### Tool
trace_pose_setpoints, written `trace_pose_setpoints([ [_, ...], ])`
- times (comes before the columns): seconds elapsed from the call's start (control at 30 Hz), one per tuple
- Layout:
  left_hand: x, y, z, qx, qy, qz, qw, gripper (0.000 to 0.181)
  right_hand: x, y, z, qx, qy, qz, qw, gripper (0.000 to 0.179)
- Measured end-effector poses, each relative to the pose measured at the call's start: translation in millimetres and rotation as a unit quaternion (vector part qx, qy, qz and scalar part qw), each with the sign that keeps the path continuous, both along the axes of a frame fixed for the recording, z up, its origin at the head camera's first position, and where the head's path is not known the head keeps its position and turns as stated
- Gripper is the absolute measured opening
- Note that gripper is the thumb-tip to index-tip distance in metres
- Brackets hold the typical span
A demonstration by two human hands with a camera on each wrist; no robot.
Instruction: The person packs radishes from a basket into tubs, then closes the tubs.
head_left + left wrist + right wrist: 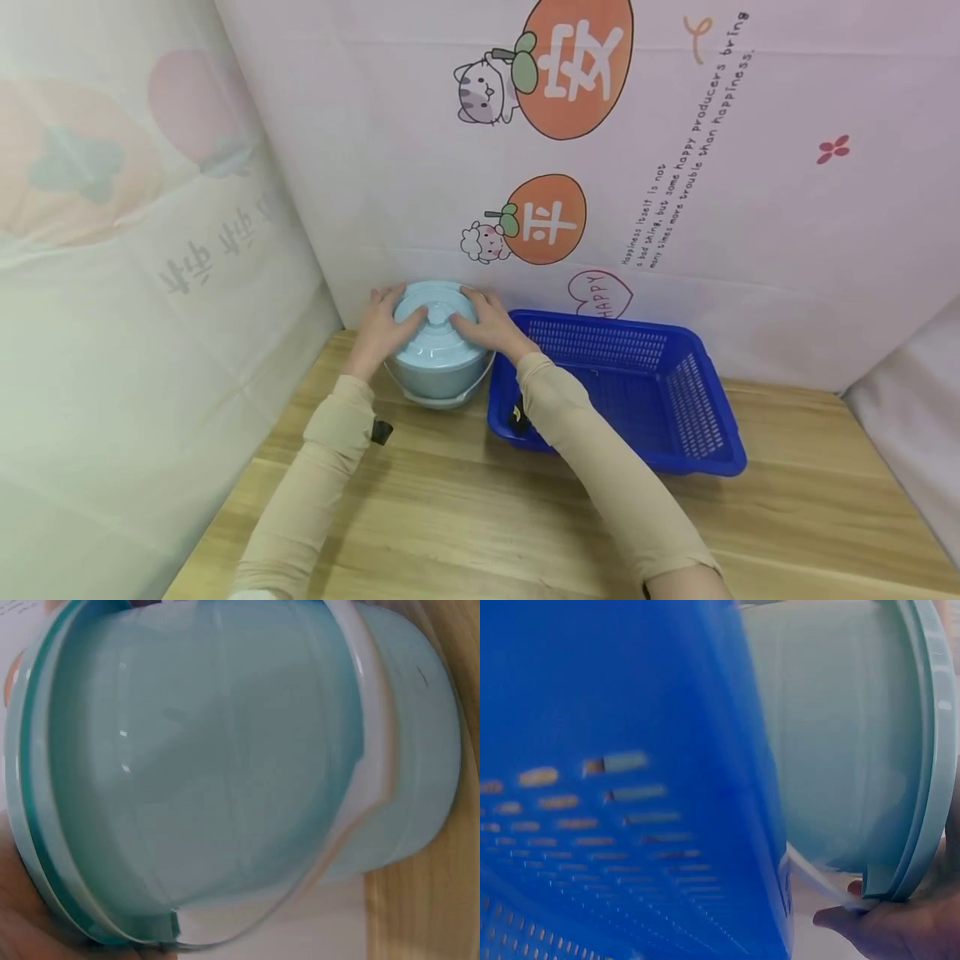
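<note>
A light-blue bucket (pixel 438 383) with a round lid (pixel 437 348) stands upright in the back left corner. My left hand (pixel 380 331) grips the lid's left edge, its thumb lying on top by the centre knob. On the opposite edge my right hand (pixel 495 327) holds the lid in the same way. The right wrist view shows fingertips (pixel 832 919) beneath the rim, by the handle's joint. The white handle (pixel 375 727) hangs down against the bucket's side. In the left wrist view the lid sits on the bucket's top.
A blue plastic basket (pixel 701 408) with perforated walls stands close to the bucket's right, partly under my right forearm. Printed cloth (pixel 420 200) hangs behind, and another white cloth (pixel 187 350) covers the left side. The wooden table (pixel 465 517) extends toward me.
</note>
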State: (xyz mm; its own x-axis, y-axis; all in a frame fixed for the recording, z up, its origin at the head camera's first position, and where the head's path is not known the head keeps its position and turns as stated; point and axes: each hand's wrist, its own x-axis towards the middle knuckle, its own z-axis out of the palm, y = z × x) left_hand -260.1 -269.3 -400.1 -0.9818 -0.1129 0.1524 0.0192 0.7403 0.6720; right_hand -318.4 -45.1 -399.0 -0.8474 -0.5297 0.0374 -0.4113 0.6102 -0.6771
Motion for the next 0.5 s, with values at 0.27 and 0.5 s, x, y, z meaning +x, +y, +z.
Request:
trace_pose_setpoints([
  [0.27,-11.9,0.9,-9.1,0.014,-0.015,-0.011,0.9997,0.076,-2.0,3,1.2,0.043,-0.011,-0.009,0.9990,0.077],
  [0.5,37.3,-26.4,-7.0,-0.077,-0.038,0.018,0.9961,0.100,39.3,45,17.6,0.102,0.076,0.019,0.9917,0.072],
])
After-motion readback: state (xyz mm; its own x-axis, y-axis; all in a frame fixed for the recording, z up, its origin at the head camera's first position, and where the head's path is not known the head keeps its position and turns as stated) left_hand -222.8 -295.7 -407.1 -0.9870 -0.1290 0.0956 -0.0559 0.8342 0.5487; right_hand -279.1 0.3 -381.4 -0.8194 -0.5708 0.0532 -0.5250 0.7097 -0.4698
